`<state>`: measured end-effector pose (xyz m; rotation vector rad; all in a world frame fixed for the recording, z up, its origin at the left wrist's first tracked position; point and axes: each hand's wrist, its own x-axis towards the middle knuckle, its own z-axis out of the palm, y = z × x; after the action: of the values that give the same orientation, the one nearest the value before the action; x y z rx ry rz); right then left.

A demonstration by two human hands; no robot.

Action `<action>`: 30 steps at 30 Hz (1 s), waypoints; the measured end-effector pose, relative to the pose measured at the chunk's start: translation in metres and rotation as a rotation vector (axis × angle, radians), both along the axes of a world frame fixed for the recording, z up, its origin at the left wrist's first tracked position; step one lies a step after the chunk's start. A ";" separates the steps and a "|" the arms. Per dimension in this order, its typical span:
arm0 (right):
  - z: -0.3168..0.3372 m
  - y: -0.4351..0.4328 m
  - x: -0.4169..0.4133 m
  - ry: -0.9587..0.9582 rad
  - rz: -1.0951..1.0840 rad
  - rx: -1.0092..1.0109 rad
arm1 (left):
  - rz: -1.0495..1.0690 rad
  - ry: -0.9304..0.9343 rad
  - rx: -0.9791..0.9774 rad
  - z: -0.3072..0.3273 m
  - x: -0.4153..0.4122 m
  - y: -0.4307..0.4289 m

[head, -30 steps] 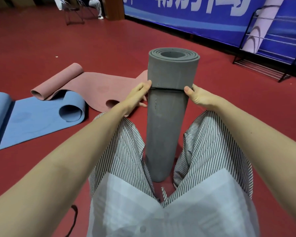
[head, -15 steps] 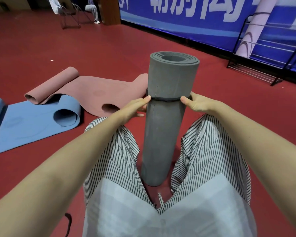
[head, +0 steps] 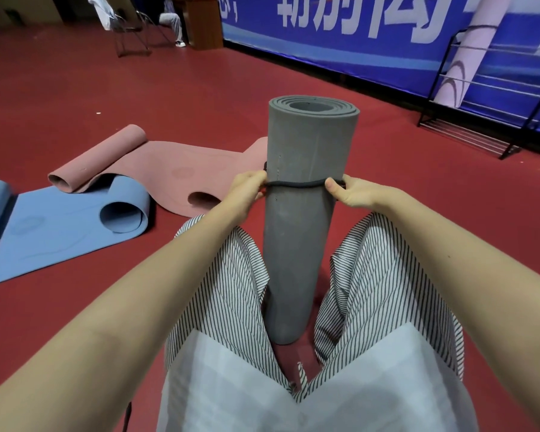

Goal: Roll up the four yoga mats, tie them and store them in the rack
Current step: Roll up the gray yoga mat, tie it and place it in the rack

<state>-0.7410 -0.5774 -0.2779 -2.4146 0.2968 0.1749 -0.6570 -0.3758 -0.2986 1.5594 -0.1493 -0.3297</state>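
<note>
Seen from a head-worn camera looking down, a person's two bare arms reach forward. A grey yoga mat [head: 300, 238], rolled tight, stands upright on end on the red floor [head: 200, 98] between the person's knees, which are covered by black-and-white striped trousers [head: 231, 275]. A black cord [head: 296, 184] runs round the roll a little above its middle and lies against the front of the mat. The left hand [head: 247, 190] is at the left side of the roll, with its fingers curled and pinching the cord there. The right hand [head: 354, 191] is at the right side, with the thumb on top and the fingers curled under, also pinching the cord. Both hands touch the mat. On the floor to the left lies a pink mat [head: 169, 169], mostly flat, with its far end curled into a roll and its near end curled up just beside the grey roll. Nearer the camera lies a blue mat [head: 60, 226], also mostly flat, with both ends curled, and its right curl sits against the pink mat's edge. At the far right a black metal rack [head: 493, 88] stands against a blue banner [head: 356, 42] with large white characters. A pale pink rolled mat [head: 468, 57] leans upright inside the rack. At the top left, far off, are folding chairs [head: 128, 29] and a wooden desk [head: 203, 23].
</note>
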 end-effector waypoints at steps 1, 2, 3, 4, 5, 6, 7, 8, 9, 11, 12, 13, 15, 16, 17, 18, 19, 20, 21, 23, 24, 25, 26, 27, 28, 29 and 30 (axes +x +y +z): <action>-0.002 -0.002 0.002 0.012 -0.023 0.074 | -0.002 -0.078 0.059 -0.003 -0.001 0.000; -0.002 -0.005 0.003 0.031 -0.052 0.164 | 0.007 -0.156 0.106 -0.006 0.000 0.000; -0.003 -0.007 0.004 0.044 -0.080 0.229 | 0.018 -0.215 0.128 -0.009 0.000 0.001; -0.002 -0.005 0.002 0.047 -0.076 0.240 | 0.012 -0.254 0.132 -0.012 0.000 0.001; -0.003 -0.005 0.003 0.033 -0.065 0.230 | -0.015 -0.295 0.134 -0.014 0.000 0.001; -0.004 -0.003 0.003 -0.017 -0.049 0.197 | -0.052 -0.344 0.145 -0.015 -0.001 0.001; -0.008 -0.004 0.004 -0.058 -0.034 0.176 | -0.076 -0.394 0.164 -0.016 0.000 0.002; -0.012 -0.004 0.004 -0.054 -0.023 0.153 | -0.085 -0.430 0.185 -0.018 0.001 0.003; -0.016 -0.001 0.003 -0.022 0.000 0.112 | -0.084 -0.449 0.212 -0.019 0.003 0.006; -0.031 -0.001 0.003 0.044 0.061 0.043 | -0.083 -0.448 0.295 -0.020 0.006 0.012; -0.037 0.000 0.003 0.051 0.060 0.054 | -0.095 -0.445 0.331 -0.021 0.007 0.015; -0.042 -0.001 0.003 0.043 0.048 0.083 | -0.109 -0.439 0.358 -0.021 0.007 0.016; -0.047 0.000 0.000 0.014 0.017 0.093 | -0.126 -0.439 0.400 -0.024 0.007 0.020; -0.049 -0.002 0.000 0.014 -0.016 0.079 | -0.142 -0.430 0.422 -0.026 0.006 0.021; -0.052 -0.004 0.000 0.023 -0.031 0.069 | -0.160 -0.415 0.437 -0.027 0.005 0.022; -0.053 -0.004 -0.002 0.039 -0.034 0.055 | -0.174 -0.396 0.443 -0.029 0.004 0.021; -0.055 -0.006 -0.003 0.049 -0.033 0.033 | -0.183 -0.381 0.436 -0.030 0.002 0.020; -0.058 -0.006 -0.004 0.049 -0.034 0.014 | -0.185 -0.373 0.422 -0.032 0.001 0.019; -0.059 -0.008 -0.005 0.055 -0.034 0.009 | -0.181 -0.372 0.407 -0.032 -0.002 0.017; -0.059 -0.008 -0.007 0.047 -0.033 0.011 | -0.180 -0.397 0.388 -0.033 -0.005 0.014; -0.058 -0.007 -0.009 0.031 -0.032 0.011 | -0.191 -0.418 0.383 -0.033 -0.007 0.016; -0.058 -0.008 -0.010 0.011 -0.034 0.010 | -0.207 -0.438 0.380 -0.032 -0.008 0.018; -0.057 -0.008 -0.011 -0.018 -0.030 0.011 | -0.229 -0.458 0.379 -0.032 -0.008 0.022; -0.057 -0.007 -0.012 -0.044 -0.027 0.008 | -0.258 -0.477 0.376 -0.031 -0.007 0.027; -0.058 -0.008 -0.012 -0.074 -0.029 0.005 | -0.287 -0.507 0.380 -0.032 -0.006 0.032; -0.059 -0.009 -0.012 -0.096 -0.043 -0.015 | -0.313 -0.552 0.392 -0.033 -0.005 0.038; -0.060 -0.010 -0.012 -0.115 -0.070 -0.046 | -0.336 -0.592 0.413 -0.034 -0.005 0.042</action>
<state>-0.7532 -0.5869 -0.3382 -2.4447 0.3359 -0.0021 -0.6615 -0.3334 -0.3322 2.0102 -0.8556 -0.1529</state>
